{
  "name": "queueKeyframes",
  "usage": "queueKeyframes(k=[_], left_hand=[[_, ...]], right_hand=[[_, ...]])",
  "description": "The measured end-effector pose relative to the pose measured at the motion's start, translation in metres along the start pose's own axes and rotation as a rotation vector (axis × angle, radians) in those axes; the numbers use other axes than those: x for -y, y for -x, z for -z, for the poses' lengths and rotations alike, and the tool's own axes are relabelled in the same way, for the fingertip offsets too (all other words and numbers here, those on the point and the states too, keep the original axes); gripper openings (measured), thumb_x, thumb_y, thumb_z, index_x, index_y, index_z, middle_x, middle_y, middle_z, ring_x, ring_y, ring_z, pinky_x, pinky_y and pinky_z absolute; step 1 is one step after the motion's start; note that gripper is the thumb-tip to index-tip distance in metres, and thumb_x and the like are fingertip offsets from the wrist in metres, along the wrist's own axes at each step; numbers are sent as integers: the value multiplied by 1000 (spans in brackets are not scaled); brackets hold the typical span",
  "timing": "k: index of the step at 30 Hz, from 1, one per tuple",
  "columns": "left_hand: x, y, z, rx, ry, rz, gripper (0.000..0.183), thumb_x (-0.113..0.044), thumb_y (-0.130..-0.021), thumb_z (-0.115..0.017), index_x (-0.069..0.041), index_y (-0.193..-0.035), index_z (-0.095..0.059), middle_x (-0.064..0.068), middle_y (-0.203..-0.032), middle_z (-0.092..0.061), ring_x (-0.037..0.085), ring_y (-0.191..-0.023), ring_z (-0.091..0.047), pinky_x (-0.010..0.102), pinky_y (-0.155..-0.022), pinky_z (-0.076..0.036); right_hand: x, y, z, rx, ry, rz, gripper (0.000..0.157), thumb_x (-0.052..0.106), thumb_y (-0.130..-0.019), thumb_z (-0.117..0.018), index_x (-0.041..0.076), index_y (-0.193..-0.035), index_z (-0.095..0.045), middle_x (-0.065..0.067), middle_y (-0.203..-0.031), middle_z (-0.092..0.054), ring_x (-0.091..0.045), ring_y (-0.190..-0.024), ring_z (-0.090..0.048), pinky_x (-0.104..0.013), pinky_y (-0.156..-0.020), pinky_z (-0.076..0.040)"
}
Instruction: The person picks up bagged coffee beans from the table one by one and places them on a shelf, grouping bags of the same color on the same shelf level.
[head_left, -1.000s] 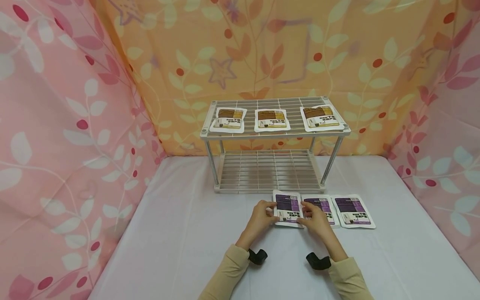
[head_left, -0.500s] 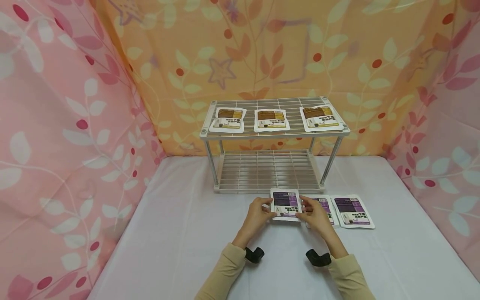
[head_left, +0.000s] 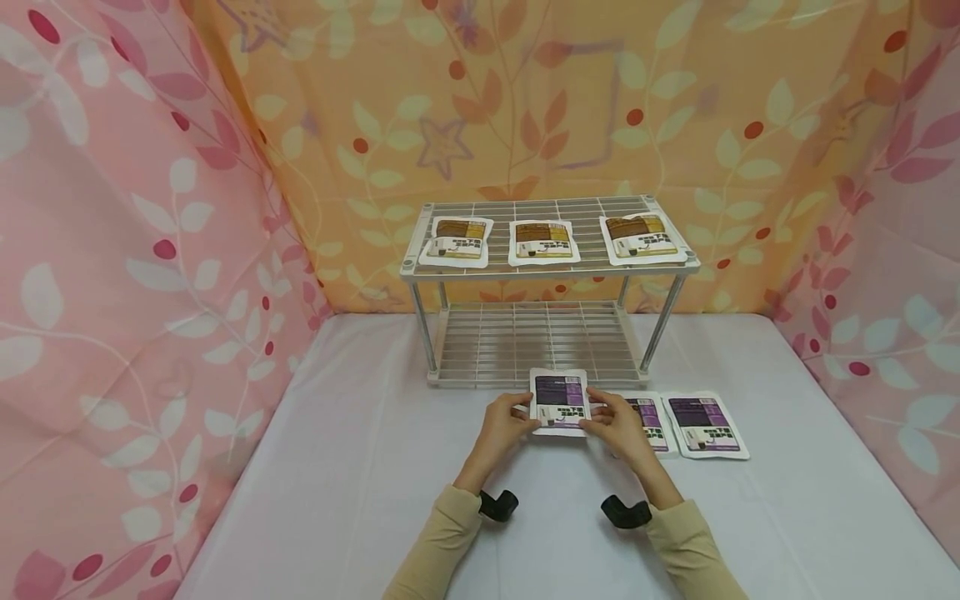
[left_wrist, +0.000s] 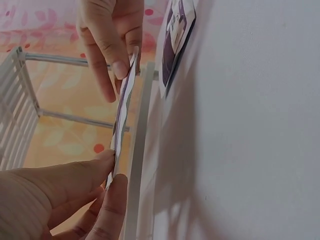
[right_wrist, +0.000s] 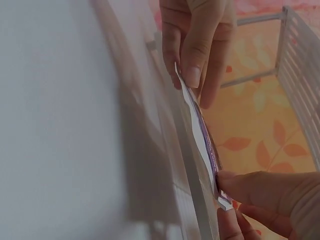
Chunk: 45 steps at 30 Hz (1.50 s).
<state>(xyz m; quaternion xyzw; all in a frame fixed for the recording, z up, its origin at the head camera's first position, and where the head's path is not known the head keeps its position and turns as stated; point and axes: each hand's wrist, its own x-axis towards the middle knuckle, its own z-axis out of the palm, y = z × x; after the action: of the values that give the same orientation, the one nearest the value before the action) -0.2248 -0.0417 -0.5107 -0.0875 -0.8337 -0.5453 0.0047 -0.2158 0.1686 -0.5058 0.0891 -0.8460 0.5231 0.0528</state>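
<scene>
A flat white packet with a purple label is held up off the table in front of the rack. My left hand pinches its left edge between thumb and fingers, and my right hand pinches the right edge the same way. Seen edge-on in the left wrist view, the packet is thin and slightly wavy. Two more purple packets lie on the table to the right: one partly behind my right hand, the other fully visible.
A white two-tier wire rack stands at the back of the table. On its upper shelf lie three brown-and-yellow packets, at left, middle and right. Patterned cloth hangs behind and on both sides.
Both hands have raised the purple packet off the table and carried it left and toward the rack. The other packets have stayed where they were.
</scene>
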Motion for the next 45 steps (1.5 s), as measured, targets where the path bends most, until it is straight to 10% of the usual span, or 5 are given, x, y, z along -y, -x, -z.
queueKeyframes(k=[14, 45], left_hand=[[2, 0, 15, 0, -27, -1, 47, -5, -69, -72, 0, -113, -57, 14, -111, -53, 18, -81, -56, 17, -59, -48], [28, -7, 52, -177, -147, -74, 48, -1, -68, -70, 3, -114, -55, 15, -109, -55, 27, -82, -55, 20, -60, -46]], right_hand=[[2, -6, -14, 54, -5, 41, 62, 5, -66, -74, -3, -122, -48, -24, -109, -43, -36, -93, -51, -41, -75, -49], [14, -42, -72, 1, -21, 140, 60, -4, -63, -73, -10, -117, -49, -25, -108, -44, -33, -85, -53, -33, -67, -52]])
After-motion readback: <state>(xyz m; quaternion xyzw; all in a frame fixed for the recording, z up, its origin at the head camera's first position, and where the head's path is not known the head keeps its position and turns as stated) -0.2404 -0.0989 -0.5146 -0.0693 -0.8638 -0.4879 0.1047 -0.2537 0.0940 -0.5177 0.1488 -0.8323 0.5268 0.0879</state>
